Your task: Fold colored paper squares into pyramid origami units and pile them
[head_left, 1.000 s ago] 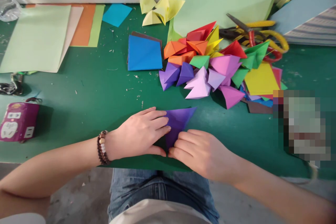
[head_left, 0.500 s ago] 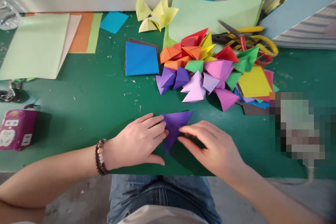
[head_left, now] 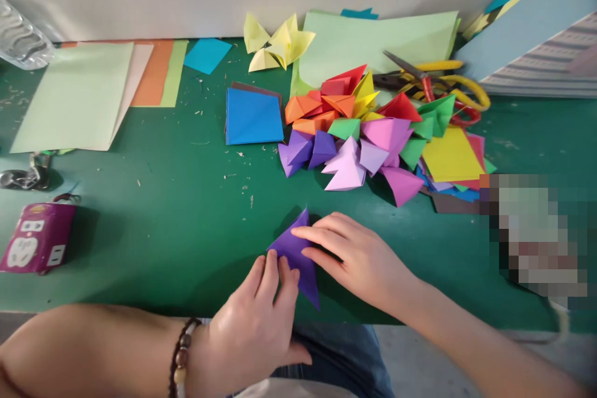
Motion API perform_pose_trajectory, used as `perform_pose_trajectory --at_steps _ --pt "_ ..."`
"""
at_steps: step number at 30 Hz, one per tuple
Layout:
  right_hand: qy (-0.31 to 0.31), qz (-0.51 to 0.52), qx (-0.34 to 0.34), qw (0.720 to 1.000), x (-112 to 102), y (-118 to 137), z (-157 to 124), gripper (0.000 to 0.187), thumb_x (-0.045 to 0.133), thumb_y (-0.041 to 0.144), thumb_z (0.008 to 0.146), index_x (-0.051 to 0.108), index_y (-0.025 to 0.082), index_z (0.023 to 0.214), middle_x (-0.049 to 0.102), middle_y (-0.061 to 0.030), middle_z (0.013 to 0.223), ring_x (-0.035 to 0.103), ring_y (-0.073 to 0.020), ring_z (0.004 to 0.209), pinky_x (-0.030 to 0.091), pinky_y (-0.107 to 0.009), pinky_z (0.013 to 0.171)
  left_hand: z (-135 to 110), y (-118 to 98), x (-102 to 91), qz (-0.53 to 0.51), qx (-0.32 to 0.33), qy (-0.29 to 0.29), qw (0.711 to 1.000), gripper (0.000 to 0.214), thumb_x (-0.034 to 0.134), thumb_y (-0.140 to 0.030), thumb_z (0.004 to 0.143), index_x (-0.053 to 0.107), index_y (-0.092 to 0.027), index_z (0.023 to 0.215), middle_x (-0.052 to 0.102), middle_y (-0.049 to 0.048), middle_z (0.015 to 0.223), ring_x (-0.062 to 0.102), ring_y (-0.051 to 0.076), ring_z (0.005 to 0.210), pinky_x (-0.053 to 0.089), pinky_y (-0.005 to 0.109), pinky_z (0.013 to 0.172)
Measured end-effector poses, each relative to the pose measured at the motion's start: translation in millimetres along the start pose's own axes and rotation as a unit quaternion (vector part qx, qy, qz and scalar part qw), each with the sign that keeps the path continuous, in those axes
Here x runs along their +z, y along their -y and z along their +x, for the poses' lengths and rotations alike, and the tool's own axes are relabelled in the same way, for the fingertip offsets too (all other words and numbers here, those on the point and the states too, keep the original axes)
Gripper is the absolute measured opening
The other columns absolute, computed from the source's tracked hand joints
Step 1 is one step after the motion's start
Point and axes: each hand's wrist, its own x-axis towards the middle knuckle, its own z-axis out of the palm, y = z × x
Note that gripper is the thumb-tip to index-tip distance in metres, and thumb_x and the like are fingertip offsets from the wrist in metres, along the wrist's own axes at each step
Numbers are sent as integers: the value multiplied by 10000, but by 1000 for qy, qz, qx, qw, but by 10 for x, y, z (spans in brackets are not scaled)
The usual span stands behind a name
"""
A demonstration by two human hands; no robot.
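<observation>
A green mat (head_left: 153, 249) covers the table, and the work happens at its near edge, right in front of the person's lap, where both hands reach easily. Farther back, a heap of colourful folded pieces (head_left: 354, 137) is grouped roughly by colour, which seems to keep each shade easy to find. Beside it lie a stack of blue squares (head_left: 254, 117) and yellow-handled scissors (head_left: 420, 78). Pale green sheets (head_left: 69, 96) sit to the left, with a purple packet (head_left: 40, 237) near the mat's left edge.

The purple paper (head_left: 296, 255), folded to a point, lies between the hands, tilted on the mat with its tip toward the lap. The left hand (head_left: 247, 329), wearing a beaded bracelet (head_left: 183, 348), grasps its near side with curled fingers. The right hand (head_left: 354, 255) stays open, its extended fingers lying across the top and steadying the paper from the other side.
</observation>
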Motion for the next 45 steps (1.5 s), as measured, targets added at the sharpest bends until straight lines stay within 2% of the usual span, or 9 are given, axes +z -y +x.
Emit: perform_pose_trajectory --at_steps 3,8,13,16,20,25,34,45 --pt "-1 -1 -8 1000 -1 -13 22 222 555 232 927 638 199 1129 661 -50 894 605 -166 836 526 -298 747 13 -100 -22 20 -9 6 1000 921 596 -763 683 636 -2 1199 610 206 1271 611 391 1099 513 426 901" --pt "-53 -18 -9 998 47 0 -24 213 580 221 911 667 177 1100 658 -62 857 588 -166 792 525 -305 717 48 -111 -18 41 -1 -7 999 913 589 -770 680 669 8 1151 613 227 1257 633 395 1073 534 409 862" --pt "-115 54 -13 992 64 127 -119 192 609 100 862 655 205 1016 708 -43 920 589 -177 864 527 -333 785 27 -121 1 49 4 -19 999 874 562 -748 728 668 9 1151 616 225 1244 637 391 1075 549 376 775" --pt "-113 97 19 989 71 191 -173 187 588 70 859 634 218 963 727 -10 876 590 -152 779 531 -288 701 31 -126 -12 55 2 -12 998 852 524 -731 771 652 9 1174 607 225 1252 646 374 1065 546 339 725" --pt "-117 99 73 986 108 188 -203 146 594 115 866 633 240 928 712 3 808 597 -142 724 528 -259 634 58 -112 -40 57 3 -4 998 815 491 -699 820 645 18 1177 589 246 1254 663 368 1031 531 308 637" --pt "-115 113 132 978 145 159 -178 81 611 173 870 623 250 846 678 3 771 628 -147 731 543 -269 652 61 -111 -31 46 3 9 999 798 505 -687 821 648 16 1169 558 263 1270 665 370 1026 521 294 585" --pt "-115 169 200 958 154 70 -127 69 613 198 865 613 246 815 683 -1 819 683 -147 753 565 -259 660 42 -128 6 34 -2 30 999 828 596 -686 762 628 17 1198 488 267 1323 647 383 1060 530 279 558" --pt "-120 160 216 956 119 -58 52 67 621 224 865 618 238 800 735 12 821 688 -152 719 532 -256 613 33 -94 10 40 7 13 999 758 585 -640 806 624 3 1206 511 261 1309 651 370 1061 522 264 530"
